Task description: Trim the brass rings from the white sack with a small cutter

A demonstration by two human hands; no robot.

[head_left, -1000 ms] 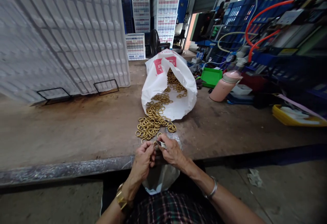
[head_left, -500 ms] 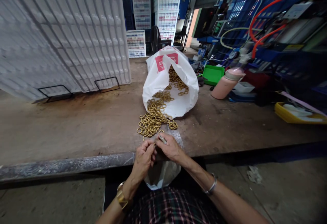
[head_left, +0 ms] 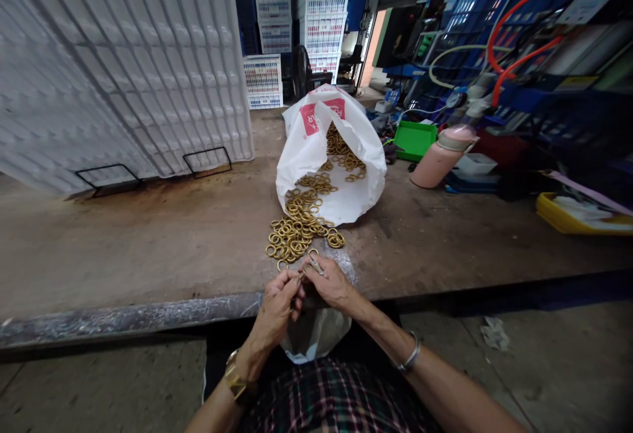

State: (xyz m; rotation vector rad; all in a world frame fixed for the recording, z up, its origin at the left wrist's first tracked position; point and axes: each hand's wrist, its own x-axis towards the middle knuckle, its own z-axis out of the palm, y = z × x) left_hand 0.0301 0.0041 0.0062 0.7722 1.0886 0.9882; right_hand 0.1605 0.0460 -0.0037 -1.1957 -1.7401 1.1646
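Gold-coloured rings (head_left: 294,235) spill out of a white plastic bag (head_left: 351,202) with red print onto the brown table. Just in front of the pile, at the table's edge, my left hand (head_left: 281,298) pinches a small ring, mostly hidden by the fingertips. Close against it, my right hand (head_left: 329,281) is closed around a small metallic tool (head_left: 315,265), its fingertips at the same ring. Below both hands hangs a pale plastic bag (head_left: 316,334), over my lap.
On the left of the table (head_left: 148,248) stand white ribbed trays (head_left: 163,57) in black wire holders. A pink bottle (head_left: 438,159), a green tray (head_left: 414,140) and a yellow tray (head_left: 568,217) are on the right. White crates (head_left: 324,31) are stacked behind.
The view has shifted slightly. Both hands stay together at the table's edge, with only small finger movements; the pile of rings looks the same.
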